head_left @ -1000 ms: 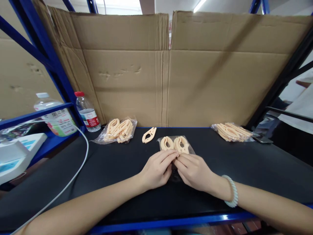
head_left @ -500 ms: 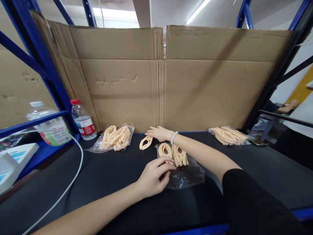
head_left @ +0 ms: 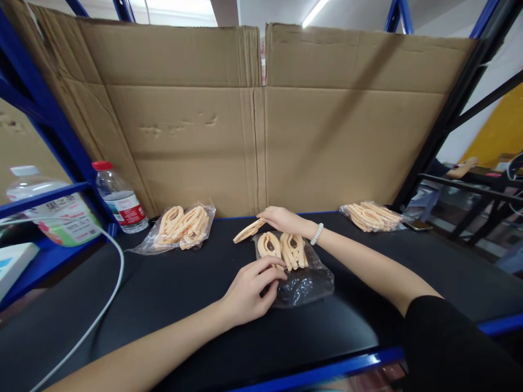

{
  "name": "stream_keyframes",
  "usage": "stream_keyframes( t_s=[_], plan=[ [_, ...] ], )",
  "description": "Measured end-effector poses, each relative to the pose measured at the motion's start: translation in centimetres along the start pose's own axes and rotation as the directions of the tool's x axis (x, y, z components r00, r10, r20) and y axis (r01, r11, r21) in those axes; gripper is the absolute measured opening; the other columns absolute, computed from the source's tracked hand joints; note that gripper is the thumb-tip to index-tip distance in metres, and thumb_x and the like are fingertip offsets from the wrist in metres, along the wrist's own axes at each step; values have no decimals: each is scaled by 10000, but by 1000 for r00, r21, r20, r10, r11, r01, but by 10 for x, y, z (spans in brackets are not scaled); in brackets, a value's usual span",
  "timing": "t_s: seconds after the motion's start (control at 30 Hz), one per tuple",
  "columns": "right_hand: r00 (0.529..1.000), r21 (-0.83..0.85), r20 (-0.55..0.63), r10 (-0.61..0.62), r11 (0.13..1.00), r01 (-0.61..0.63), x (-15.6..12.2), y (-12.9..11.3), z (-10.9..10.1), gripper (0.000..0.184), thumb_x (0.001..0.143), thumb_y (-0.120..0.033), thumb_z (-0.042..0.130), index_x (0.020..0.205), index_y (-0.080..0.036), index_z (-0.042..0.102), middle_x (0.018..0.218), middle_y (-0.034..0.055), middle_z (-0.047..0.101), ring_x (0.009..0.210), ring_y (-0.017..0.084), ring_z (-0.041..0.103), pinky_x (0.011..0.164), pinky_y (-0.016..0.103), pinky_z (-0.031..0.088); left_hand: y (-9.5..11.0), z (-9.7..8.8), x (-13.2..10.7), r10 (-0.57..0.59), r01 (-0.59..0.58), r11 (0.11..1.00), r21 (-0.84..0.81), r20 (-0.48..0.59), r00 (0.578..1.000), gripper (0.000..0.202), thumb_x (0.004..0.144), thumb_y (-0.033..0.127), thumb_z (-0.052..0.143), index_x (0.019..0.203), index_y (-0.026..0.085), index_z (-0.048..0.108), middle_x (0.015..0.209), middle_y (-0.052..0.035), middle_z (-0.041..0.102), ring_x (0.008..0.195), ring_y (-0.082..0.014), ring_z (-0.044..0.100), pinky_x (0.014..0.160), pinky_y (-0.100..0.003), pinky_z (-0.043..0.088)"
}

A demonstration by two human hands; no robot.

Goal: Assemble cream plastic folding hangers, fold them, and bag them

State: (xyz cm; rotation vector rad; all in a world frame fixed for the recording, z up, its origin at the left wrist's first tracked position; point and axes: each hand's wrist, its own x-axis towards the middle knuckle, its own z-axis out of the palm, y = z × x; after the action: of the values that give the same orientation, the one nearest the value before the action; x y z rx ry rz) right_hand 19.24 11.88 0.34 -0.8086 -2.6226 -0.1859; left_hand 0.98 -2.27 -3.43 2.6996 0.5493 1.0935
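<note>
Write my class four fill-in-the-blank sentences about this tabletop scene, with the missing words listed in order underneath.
1. The right hand, holding a loose folding hanger, has a ____ at its wrist.
2. Of the three plastic bags on the table, the left hand is nearest the ____ one.
3. The smaller bottle has a ____ cap.
4. The wall behind the table is brown ____.

Missing words: bracelet; middle; red; cardboard.

Right arm (head_left: pixel 368 262), toward 4 o'clock: a plain black sleeve (head_left: pixel 457 345) ends partway along the arm in a curved edge. Around the wrist of the right hand (head_left: pixel 284 220) runs a single-strand bracelet (head_left: pixel 316 234) of small, round, pale beads. Left arm (head_left: pixel 163 343), toward 7 o'clock: the forearm is bare to the wrist, as is the left hand (head_left: pixel 251 288).
</note>
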Motion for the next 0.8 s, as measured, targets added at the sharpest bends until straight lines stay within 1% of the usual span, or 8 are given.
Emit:
stream_keyframes(
  t_s=[0.17,0.23,0.33,0.47,0.53,0.63,0.7,0.8],
  plan=[
    [972,93,-214,102,992,-84,-50,-13,-36,235,971,-96,435,1075,-132,643,988,105,655,917,195,625,822,329,512,-1,1,-2,19,-20,998,65,15,1000,230,852,62,470,967,204,609,1146,-87,605,989,-184,623,851,-309,529],
    [915,164,-369,166,980,-112,-74,-26,-57,200,957,-112,475,1017,-151,663,933,84,674,863,192,633,794,330,519,-1,2,-2,26,-28,996,87,23,999,235,859,64,463,973,207,610,1153,-87,605,974,-183,627,834,-310,533],
    [830,164,-499,248,968,-191,-111,-56,-89,141,933,-168,560,1020,-192,669,906,49,685,776,178,636,700,304,522,-1,2,-1,37,-39,992,120,16,999,230,866,69,460,970,204,615,1136,-87,618,988,-192,631,830,-318,537],
    [739,57,-638,216,971,-234,-151,-109,-119,151,888,-136,632,998,-231,675,863,38,694,741,178,645,675,312,527,-2,4,-1,23,-24,990,142,7,1000,237,870,69,465,1005,196,614,1095,-75,636,983,-186,635,842,-320,545],
    [753,54,-632,185,979,-195,-163,-134,-123,214,876,-86,630,1028,-232,665,843,32,687,732,171,648,660,299,536,-3,5,-1,16,-16,989,150,4,1000,264,873,64,469,1059,193,603,1094,-73,641,985,-185,636,850,-322,548],
    [862,41,-498,97,995,-89,-168,-160,-117,222,893,-41,575,1058,-169,648,846,53,679,743,170,644,665,287,546,-5,7,-3,14,-12,988,155,-15,1000,317,880,54,475,1147,191,577,1132,-83,637,1031,-187,626,889,-330,543],
    [922,-31,-387,-18,999,7,-164,-167,-108,208,935,-51,497,1075,-103,641,874,97,682,771,191,639,686,313,547,-6,9,-4,11,-6,989,149,-34,999,344,882,44,475,1179,191,567,1157,-90,628,1063,-189,616,919,-334,535],
    [940,-196,-291,-179,973,124,-151,-166,-92,267,962,-44,394,1024,-33,653,819,130,676,738,215,617,657,346,528,-7,9,-5,7,1,990,138,-58,998,379,884,31,469,1215,193,556,1184,-99,612,1101,-195,599,946,-338,526]
  ],
)
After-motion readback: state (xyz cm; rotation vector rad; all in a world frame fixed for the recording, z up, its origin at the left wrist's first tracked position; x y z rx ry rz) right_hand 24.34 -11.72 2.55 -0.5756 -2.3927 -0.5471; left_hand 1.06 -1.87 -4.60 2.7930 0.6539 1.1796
